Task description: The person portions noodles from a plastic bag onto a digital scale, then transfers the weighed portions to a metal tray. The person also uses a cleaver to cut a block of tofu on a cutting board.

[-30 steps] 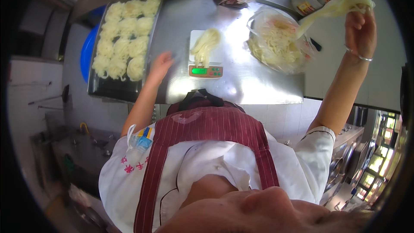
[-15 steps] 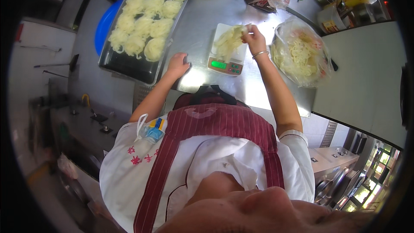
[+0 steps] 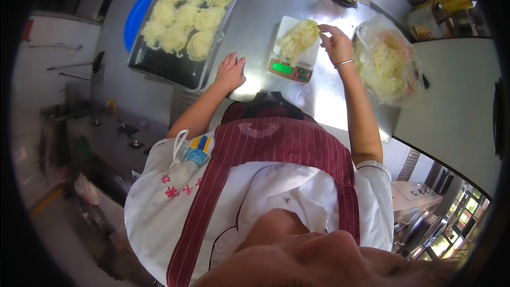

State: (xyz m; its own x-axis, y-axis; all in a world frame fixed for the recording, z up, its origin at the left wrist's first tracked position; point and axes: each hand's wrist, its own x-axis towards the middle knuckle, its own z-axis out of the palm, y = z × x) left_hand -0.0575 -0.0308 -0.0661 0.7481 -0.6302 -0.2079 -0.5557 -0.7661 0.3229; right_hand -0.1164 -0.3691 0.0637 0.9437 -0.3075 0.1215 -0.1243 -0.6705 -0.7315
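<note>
One bundle of pale noodles (image 3: 297,41) lies on a digital scale (image 3: 290,72), the right hand (image 3: 336,46) at its edge, whether gripping unclear; the empty left hand (image 3: 230,73) rests loosely spread on the steel counter (image 3: 249,18). Fingertip pressure could skew the reading.

A maroon apron (image 3: 297,137) (finely pinstriped) covers a white short-sleeved shirt (image 3: 263,186).

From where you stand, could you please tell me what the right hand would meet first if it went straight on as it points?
The right hand would likely meet the noodles on the scale first; its fingertips are at their edge, though whether they already touch is unclear.
</note>
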